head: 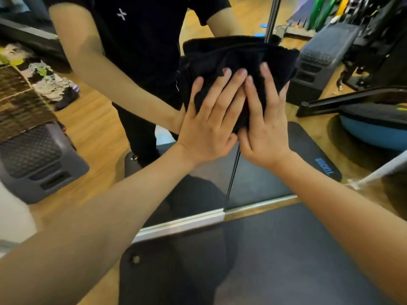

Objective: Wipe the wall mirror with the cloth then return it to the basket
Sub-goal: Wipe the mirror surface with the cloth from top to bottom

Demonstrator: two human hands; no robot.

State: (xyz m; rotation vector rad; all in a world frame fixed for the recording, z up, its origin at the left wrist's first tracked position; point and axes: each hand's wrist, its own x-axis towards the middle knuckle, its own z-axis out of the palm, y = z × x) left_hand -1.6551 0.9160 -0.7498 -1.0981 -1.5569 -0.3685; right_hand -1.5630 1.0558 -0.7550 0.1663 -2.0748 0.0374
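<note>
— Hands first: where are they?

— Both are up on the wall mirror. Left hand and right hand lie side by side, palms flat on a black cloth that is bunched against the glass.

— Fingers curled round it?

— No, the fingers of both hands are straight and a little spread, pressing on the cloth rather than gripping it. The left hand's fingertips touch the right hand's first finger near the middle of the cloth.

— Where does the cloth sit on the mirror?

— Over the vertical seam between two mirror panels, with most of its bulk showing above the fingertips. The mirror's lower edge has a pale metal strip just above the floor.

— What lies below?

— A dark mat on the wooden floor, running right up to the mirror.

— And in the reflection?

— The person's dark shirt and arms, a grey step platform at left, a blue balance dome at right, and gym gear behind it, too blurred to name
</note>
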